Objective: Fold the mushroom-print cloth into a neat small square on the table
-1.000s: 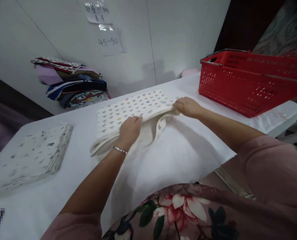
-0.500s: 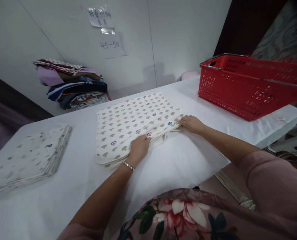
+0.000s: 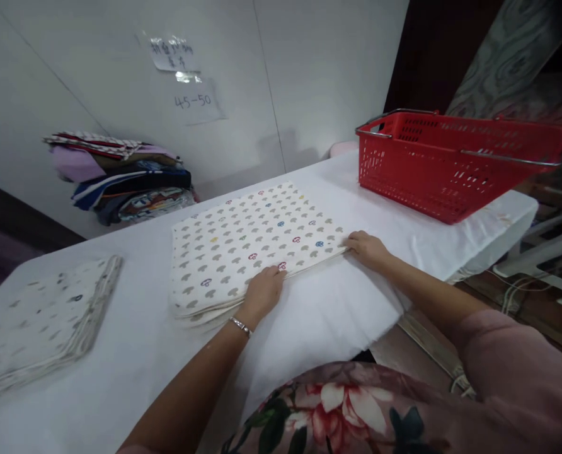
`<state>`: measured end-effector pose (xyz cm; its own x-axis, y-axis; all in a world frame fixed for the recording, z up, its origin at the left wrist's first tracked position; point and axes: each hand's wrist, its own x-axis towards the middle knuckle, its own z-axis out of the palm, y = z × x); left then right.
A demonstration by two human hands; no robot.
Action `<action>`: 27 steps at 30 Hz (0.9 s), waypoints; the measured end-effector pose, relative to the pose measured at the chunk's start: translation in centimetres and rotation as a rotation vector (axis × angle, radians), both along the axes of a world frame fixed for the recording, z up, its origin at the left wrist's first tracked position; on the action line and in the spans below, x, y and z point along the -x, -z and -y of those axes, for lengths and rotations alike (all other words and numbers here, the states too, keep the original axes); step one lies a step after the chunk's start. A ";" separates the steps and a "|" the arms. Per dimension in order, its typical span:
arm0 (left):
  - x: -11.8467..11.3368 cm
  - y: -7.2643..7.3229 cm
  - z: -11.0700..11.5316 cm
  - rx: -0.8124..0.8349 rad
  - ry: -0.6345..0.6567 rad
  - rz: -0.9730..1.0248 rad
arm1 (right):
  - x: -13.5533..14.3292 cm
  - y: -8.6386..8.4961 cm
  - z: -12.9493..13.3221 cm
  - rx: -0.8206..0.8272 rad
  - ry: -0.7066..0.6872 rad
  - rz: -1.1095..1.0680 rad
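Observation:
A folded white cloth [image 3: 250, 243] printed with grey, red, blue and yellow mushroom-like shapes lies on the white-covered table [image 3: 142, 296]. My left hand [image 3: 263, 291] is closed on the middle of its near edge, fingertips on top and the thumb hidden. At the near right corner, my right hand [image 3: 367, 249] has its fingers closed on the same edge. The layers show at the near left corner, where they spread slightly apart. A second folded cloth [image 3: 40, 321], similarly printed, lies to the left, apart from both hands.
A red plastic basket [image 3: 418, 167] with metal handles stands at the back right. Behind the table's far left edge is a pile of folded clothes [image 3: 125, 176]. Handwritten paper signs [image 3: 196, 101] are taped to the wall. White plastic chair parts [image 3: 540, 265] stand beyond the right edge.
The cloth's raised near edge has come down and now lies flatter and straighter. Both hands have lowered with it. The view has shifted slightly to the right.

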<state>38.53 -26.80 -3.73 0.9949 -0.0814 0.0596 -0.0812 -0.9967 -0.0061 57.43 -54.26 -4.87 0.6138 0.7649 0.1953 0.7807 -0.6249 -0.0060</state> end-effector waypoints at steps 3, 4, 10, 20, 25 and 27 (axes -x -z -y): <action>0.0 -0.3 0.0 -0.016 -0.015 0.017 | 0.6 0.1 -0.4 -0.036 0.106 -0.005; 0.1 -0.4 -0.1 -0.027 -0.030 0.028 | 0.7 0.0 -0.5 -0.052 0.160 -0.001; 0.3 -0.3 -0.3 -0.101 -0.026 0.071 | 0.3 -0.1 -0.6 -0.020 0.266 -0.082; 0.6 0.3 -0.3 -0.049 -0.036 0.031 | 0.6 -0.1 -0.3 -0.063 0.350 -0.136; 0.7 0.7 -0.4 -0.046 -0.028 0.047 | 0.7 0.5 -0.1 -0.133 0.343 -0.192; 0.8 0.9 -0.6 -0.030 -0.025 0.054 | 0.9 0.6 0.1 -0.141 0.327 -0.191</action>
<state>37.72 -26.19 -4.65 0.9920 -0.0592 0.1113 -0.0550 -0.9977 -0.0399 56.57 -54.33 -5.51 0.8559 0.4970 0.1431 0.5172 -0.8229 -0.2352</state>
